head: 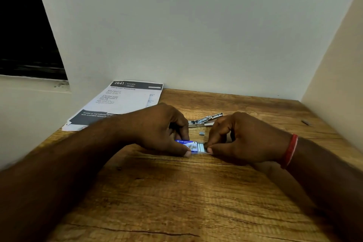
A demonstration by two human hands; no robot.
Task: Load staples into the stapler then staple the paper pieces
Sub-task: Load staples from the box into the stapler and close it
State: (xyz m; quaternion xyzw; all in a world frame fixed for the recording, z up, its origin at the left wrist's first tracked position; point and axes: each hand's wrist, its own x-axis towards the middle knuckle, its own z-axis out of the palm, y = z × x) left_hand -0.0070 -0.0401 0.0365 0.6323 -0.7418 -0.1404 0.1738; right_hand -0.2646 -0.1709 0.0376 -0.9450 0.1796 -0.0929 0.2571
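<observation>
- Staple box [188,146]: a small blue carton is gripped by the left hand [157,127], with the thumb on its near edge and curled fingers over its far edge. It is held low over the table [176,192]; whether it rests on the wood cannot be told.
- Inner tray [201,147]: a pale sliding part shows at the end of the box facing the right hand [241,137]. It is pinched between that hand's thumb and forefinger, and the remaining fingers are curled.
- Step in hand: this is judged to be the drawing-out of the tray so that a strip of staples can be taken.
- Stapler [206,119]: it lies just beyond the right hand with its metal magazine swung open, and is touched by neither hand. Whether staples are already in the magazine cannot be told.
- Loose staple fragment [202,133]: it lies between the two hands, on the far side of the box and just short of the stapler.
- Paper pieces [117,104]: these lie beyond the left hand, against the wall and apart from the stapler.
- Recommended handling:
  - The box should be kept level and held by its edges only, so that the sleeve is not squeezed onto the tray.
  - The tray should be pulled straight along its length, without a jerk; strips are likely to spill or break otherwise.
  - One whole strip should be lifted by its sides and laid legs-down in the open magazine.
</observation>
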